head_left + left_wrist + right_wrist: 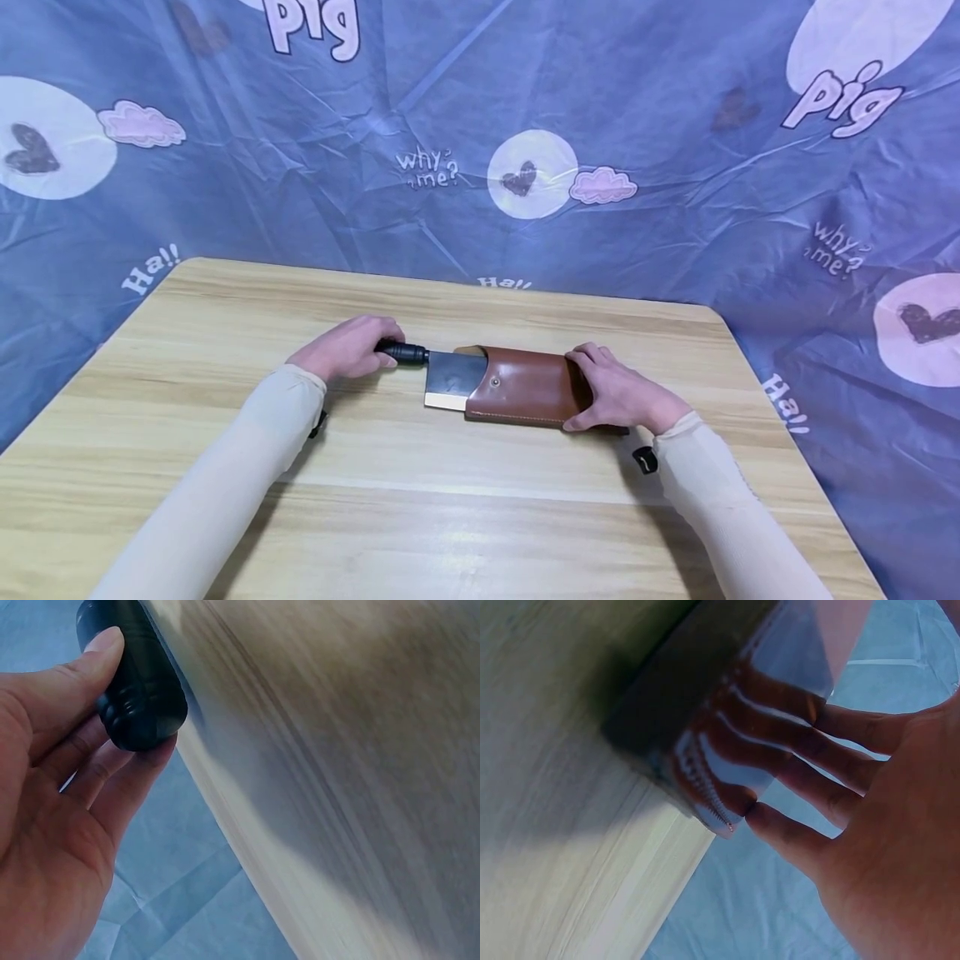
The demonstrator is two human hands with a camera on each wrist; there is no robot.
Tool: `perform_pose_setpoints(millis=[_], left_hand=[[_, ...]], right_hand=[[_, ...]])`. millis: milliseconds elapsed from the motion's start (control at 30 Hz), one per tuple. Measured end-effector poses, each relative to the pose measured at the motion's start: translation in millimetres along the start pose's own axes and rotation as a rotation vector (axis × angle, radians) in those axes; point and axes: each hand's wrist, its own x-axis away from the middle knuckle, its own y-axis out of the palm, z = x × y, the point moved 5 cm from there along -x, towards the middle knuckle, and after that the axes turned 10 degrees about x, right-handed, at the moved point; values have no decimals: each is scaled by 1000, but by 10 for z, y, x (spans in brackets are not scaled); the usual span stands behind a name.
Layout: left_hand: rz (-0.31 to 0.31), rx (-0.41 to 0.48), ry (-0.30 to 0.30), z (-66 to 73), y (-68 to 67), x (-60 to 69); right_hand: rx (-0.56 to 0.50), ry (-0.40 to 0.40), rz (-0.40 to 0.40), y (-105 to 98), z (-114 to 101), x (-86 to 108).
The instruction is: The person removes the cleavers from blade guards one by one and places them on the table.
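Observation:
A cleaver lies partly inside a brown leather sheath (528, 387); the part of its dark blade (450, 379) nearest the handle shows at the sheath's left end. My left hand (351, 346) grips the black handle (407, 353). In the left wrist view, the thumb and fingers of that hand (67, 772) curl round the handle's end (142, 690). My right hand (622, 392) holds the sheath's right end, thumb at the near edge and fingers at the far edge. The right wrist view has the right hand's fingertips (784, 761) on the shiny sheath (742, 735).
The light wood table (375, 517) carries the sheath near its middle, towards the back edge. A blue printed cloth (337, 167) hangs behind and beside the table. Black straps (645, 459) show at both wrists.

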Motion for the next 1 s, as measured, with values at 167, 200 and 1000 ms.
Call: perform_pose_setpoints(millis=[167,200,1000], left_hand=[[-3,-4,0,5,-7,11],[-2,-4,2,6,-8,13],[-7,2,-17,-6,-13,13]], right_hand=[[13,-18,14,-2,-13,1],[15,-23,18,-3,-16,1],[-16,-34,28,46,-1,24]])
